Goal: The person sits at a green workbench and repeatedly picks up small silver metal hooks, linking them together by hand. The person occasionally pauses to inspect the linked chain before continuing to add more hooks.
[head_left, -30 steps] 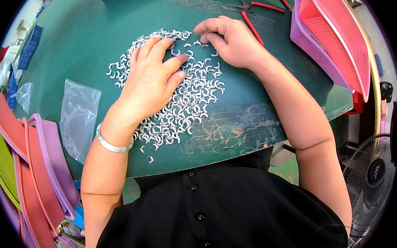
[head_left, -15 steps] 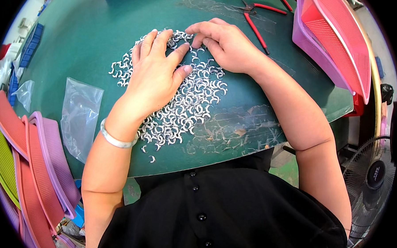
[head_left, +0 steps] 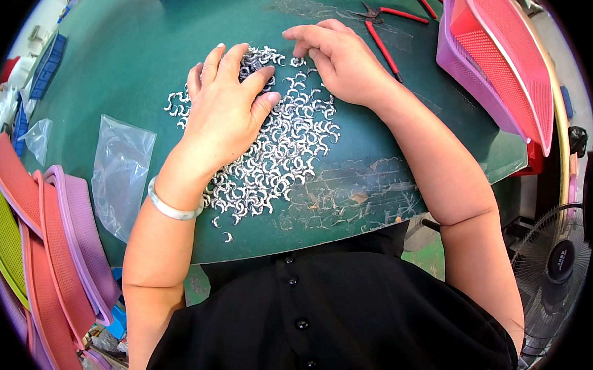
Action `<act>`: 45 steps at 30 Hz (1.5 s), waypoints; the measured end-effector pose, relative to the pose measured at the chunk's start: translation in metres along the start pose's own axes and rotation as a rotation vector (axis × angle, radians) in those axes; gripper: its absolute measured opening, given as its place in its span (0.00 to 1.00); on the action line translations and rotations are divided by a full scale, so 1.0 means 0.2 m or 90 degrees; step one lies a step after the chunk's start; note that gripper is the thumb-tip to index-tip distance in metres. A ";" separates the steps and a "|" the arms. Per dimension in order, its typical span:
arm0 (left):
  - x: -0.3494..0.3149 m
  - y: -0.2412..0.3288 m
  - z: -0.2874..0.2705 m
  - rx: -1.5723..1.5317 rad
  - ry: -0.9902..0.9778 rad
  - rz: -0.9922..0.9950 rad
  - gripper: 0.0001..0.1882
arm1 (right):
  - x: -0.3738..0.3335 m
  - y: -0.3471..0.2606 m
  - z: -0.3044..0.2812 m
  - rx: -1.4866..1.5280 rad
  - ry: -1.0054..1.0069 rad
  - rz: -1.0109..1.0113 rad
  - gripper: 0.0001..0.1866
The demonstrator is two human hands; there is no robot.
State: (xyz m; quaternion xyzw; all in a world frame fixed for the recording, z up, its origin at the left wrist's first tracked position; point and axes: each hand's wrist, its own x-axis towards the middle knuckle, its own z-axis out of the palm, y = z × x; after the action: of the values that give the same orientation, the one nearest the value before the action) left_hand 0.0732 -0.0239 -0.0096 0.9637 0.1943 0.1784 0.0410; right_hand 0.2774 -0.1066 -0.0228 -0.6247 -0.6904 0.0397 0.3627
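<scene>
1. Right hand [head_left: 345, 63] now farther from left hand [head_left: 221, 114]; fingers curled, can't tell if holding.
2. Silver crescents [head_left: 282, 145] lie right of clear bag [head_left: 120, 174], partly under spread left fingers.
3. Dragging palm could scatter loose crescents.

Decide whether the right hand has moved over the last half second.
Yes: judged against the red-handled pliers, the right hand has shifted slightly farther up the picture.
</scene>
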 end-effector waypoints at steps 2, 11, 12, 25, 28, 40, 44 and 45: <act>0.00 0.00 0.00 -0.005 -0.001 0.004 0.18 | -0.01 0.01 0.01 -0.010 0.015 -0.002 0.22; -0.01 0.00 0.00 -0.020 -0.006 0.004 0.19 | -0.01 0.01 0.02 -0.006 0.022 0.007 0.23; 0.00 0.00 0.00 -0.013 -0.017 0.001 0.18 | -0.01 0.00 0.02 -0.006 0.032 -0.004 0.23; -0.01 0.01 -0.02 -0.011 -0.024 0.002 0.18 | 0.01 0.01 0.02 0.232 0.094 0.159 0.15; -0.01 0.00 -0.02 -0.008 -0.034 -0.001 0.18 | 0.02 0.00 -0.01 0.212 0.101 0.197 0.15; -0.02 0.00 -0.01 -0.033 -0.010 0.009 0.18 | 0.01 0.01 0.00 0.097 0.066 0.237 0.15; -0.01 0.00 -0.02 -0.032 -0.013 0.009 0.18 | 0.01 0.01 -0.02 0.117 0.094 0.237 0.14; -0.01 0.00 -0.02 -0.031 -0.013 0.010 0.18 | 0.01 0.01 -0.01 0.120 0.092 0.228 0.14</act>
State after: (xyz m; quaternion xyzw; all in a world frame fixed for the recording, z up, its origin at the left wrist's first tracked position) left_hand 0.0697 -0.0258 -0.0072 0.9656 0.1822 0.1737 0.0651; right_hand 0.2811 -0.1054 -0.0212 -0.7022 -0.5336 0.1230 0.4551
